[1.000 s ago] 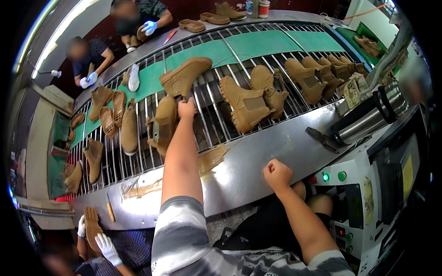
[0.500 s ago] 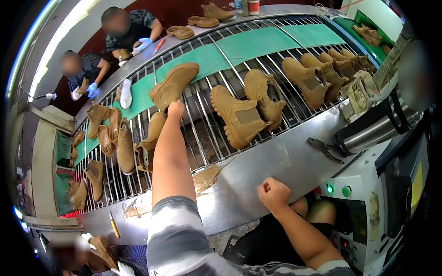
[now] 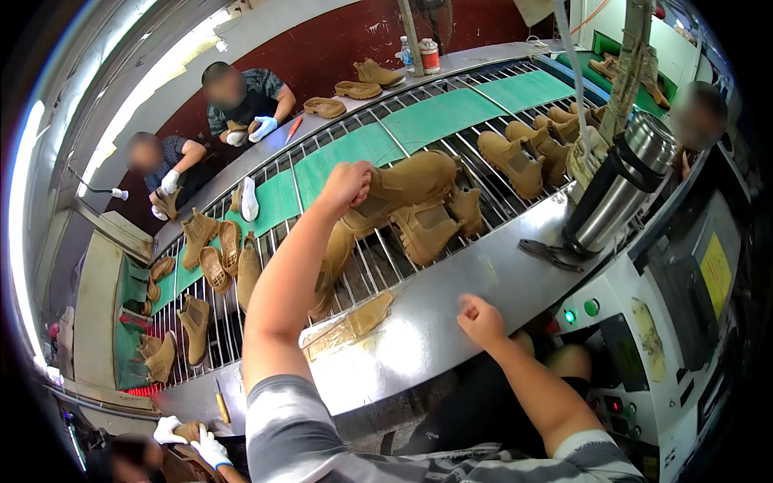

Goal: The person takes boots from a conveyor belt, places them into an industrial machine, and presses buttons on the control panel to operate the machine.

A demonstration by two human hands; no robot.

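Note:
My left hand (image 3: 348, 185) is closed on a tan ankle boot (image 3: 407, 183), gripping it by the end nearest me. The boot is held level above the metal rod rack. Partly behind and below it stand two more tan boots, a nearer boot (image 3: 425, 233) and a farther boot (image 3: 465, 211). Beside my left forearm another tan boot (image 3: 332, 262) sits on the rods, partly covered by the arm. My right hand (image 3: 481, 319) hovers over the steel ledge (image 3: 435, 322), fingers curled, with nothing seen in it.
More boots (image 3: 515, 161) line the rack at right; loose soles (image 3: 215, 270) and boots stand at left. A green strip (image 3: 443, 117) runs along the rack. A steel flask (image 3: 616, 189) and pliers (image 3: 550, 253) are on the ledge. Co-workers sit across and at lower left.
My left hand has carried the boot rightward and nearer, from over the green strip to in front of the standing pair. My right hand stays above the ledge. The view has shifted.

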